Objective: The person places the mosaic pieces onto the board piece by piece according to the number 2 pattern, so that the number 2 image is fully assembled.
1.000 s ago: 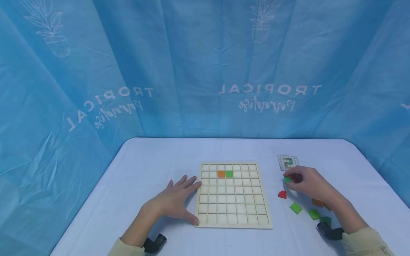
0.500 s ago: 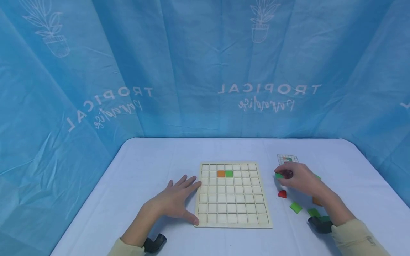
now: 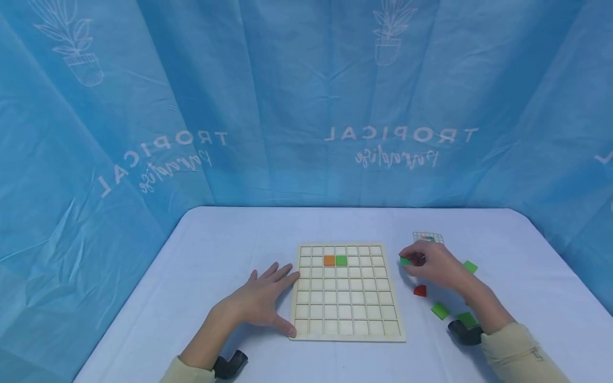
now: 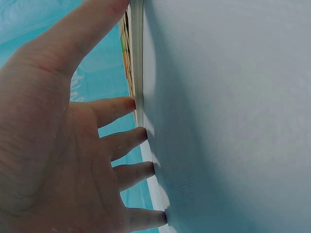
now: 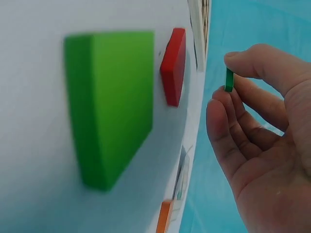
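A pale wooden grid board [image 3: 349,338] lies on the table, with an orange square tile [image 3: 329,260] and a green square tile [image 3: 341,260] side by side in its second row. My left hand [image 3: 261,300] is spread along the board's left edge, thumb and index finger touching it. To the right of the board, my right hand [image 3: 433,263] pinches a green tile [image 5: 229,80] between thumb and fingers, above the table. Its full outline is hidden by the fingers. Below that hand lies a red rounded piece [image 3: 420,291].
Loose green tiles [image 3: 440,310] lie around the right forearm, one of them [image 3: 470,266] beyond it. An orange piece [image 5: 164,217] shows in the right wrist view. Behind the right hand is a printed grid card [image 3: 428,237], partly covered. A blue curtain [image 3: 306,106] hangs behind the table.
My right hand has moved left toward the board, carrying the green tile past the card. A green tile behind the forearm has come into sight. The left hand stays in place.
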Tool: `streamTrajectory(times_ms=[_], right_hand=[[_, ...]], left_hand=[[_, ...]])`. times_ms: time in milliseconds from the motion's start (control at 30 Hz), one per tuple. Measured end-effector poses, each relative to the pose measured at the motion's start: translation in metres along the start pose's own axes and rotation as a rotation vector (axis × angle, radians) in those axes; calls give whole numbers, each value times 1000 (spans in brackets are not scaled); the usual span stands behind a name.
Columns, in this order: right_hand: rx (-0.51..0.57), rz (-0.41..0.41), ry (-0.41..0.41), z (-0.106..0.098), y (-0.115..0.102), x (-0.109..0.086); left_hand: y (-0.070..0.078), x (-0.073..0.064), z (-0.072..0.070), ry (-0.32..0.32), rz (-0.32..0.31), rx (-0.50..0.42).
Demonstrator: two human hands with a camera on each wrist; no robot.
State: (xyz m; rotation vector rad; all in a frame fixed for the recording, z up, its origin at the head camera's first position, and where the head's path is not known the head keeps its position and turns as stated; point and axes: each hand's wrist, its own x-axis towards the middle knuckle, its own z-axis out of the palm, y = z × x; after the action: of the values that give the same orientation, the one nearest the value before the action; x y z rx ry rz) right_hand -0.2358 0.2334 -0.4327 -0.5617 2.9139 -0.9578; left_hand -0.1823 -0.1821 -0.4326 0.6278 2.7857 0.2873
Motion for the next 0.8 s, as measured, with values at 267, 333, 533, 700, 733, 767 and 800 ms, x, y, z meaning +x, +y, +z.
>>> streamTrajectory(times_ms=[267, 333, 533, 700, 733, 767, 800], right_hand=[[-9, -52, -14, 9, -9, 10], [6, -56, -19, 11, -10, 12], [30, -72, -31, 16, -14, 21], [58, -102, -65, 22, -27, 29], [62, -108, -73, 23, -30, 30], [64, -111, -80, 25, -34, 32], [59, -114, -82, 27, -36, 33]], left_hand=[[-2, 0, 2, -1, 3, -8], [-1, 0, 2, -1, 7, -10], [2, 0, -1, -3, 0, -22], [3, 0, -2, -8, -14, -18], [2, 0, -2, -8, -15, -18], [2, 0, -2, -9, -17, -17], [2, 0, -3, -9, -17, -18]])
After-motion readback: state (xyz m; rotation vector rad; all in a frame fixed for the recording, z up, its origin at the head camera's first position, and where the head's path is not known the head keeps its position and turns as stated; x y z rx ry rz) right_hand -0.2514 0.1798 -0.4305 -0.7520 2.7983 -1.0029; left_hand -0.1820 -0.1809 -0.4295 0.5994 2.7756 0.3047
